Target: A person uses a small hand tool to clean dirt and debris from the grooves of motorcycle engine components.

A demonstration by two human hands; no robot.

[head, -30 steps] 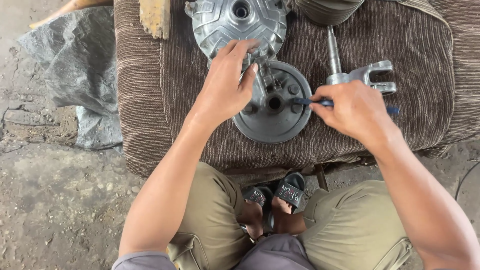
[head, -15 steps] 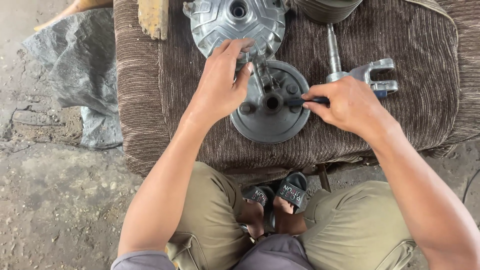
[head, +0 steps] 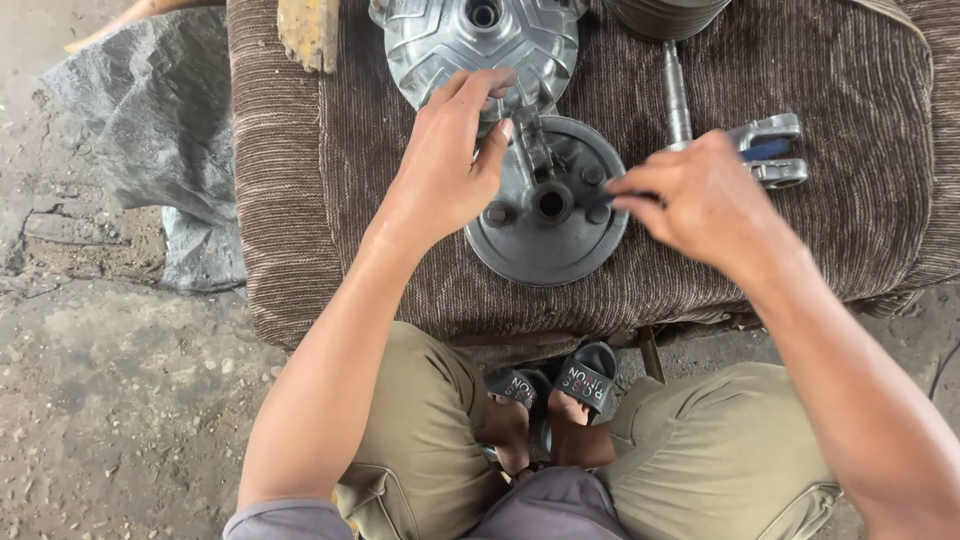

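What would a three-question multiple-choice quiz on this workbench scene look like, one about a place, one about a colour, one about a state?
1. Where does the round grey metal disc lie?
A. on the ground
B. on the brown ribbed cloth
C. on the person's lap

2. What colour are the trousers?
A. blue
B. black
C. khaki

3. What is the right hand doing?
A. pinching a thin dark-tipped tool aimed at the disc's middle
B. lying flat and empty on the cloth
C. gripping the sandals

Answers:
1 B: the cloth shows all around the disc's rim.
2 C: both knees are clad in a dull yellow-green fabric.
3 A: the fingers close on the tool, whose tip points at the centre hole, while the left hand rests at the disc's top edge.
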